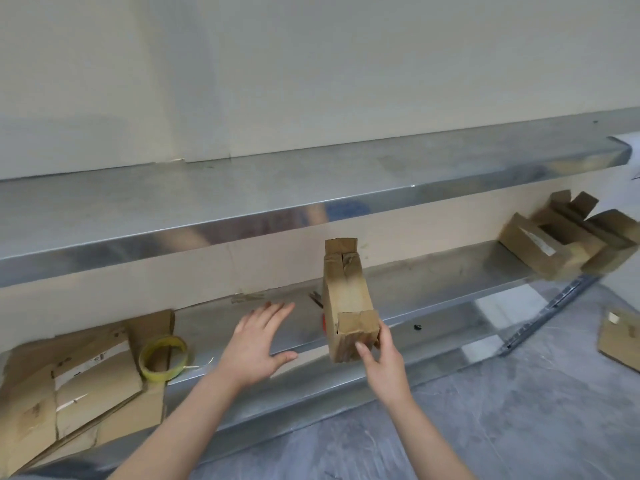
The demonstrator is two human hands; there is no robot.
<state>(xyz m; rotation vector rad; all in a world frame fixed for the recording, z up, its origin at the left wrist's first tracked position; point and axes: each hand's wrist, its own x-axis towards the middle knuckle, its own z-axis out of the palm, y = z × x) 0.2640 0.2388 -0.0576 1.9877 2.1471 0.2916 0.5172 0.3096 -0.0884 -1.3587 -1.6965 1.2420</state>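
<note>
**Cardboard box held over the lower shelf**

The cardboard box (pixel 346 299) hangs in the air above the front part of the lower shelf (pixel 433 271), under the upper shelf (pixel 242 192). To its left on the lower shelf lie flattened cardboard sheets (pixel 86 375), with a yellow tape roll (pixel 162 356) standing on edge against them. Far to the right, open boxes (pixel 568 244) sit in a blurred cluster at the shelf end, and another box (pixel 620 337) lies on the floor (pixel 485 427). A red thing (pixel 324 322) shows just behind the held box's left edge, too hidden to name. A small black thing (pixel 417 328) lies on the shelf to the right.

The box is long and narrow. Its long axis runs from the near, lower end up and away toward the wall, with the far end's flaps raised.

The right grip (pixel 384 365) pinches the near end, with the thumb on the end face and the fingers round the right edge. The left grip (pixel 254 348) is spread wide and flat over bare shelf between the tape roll and the box, holding nothing.
</note>
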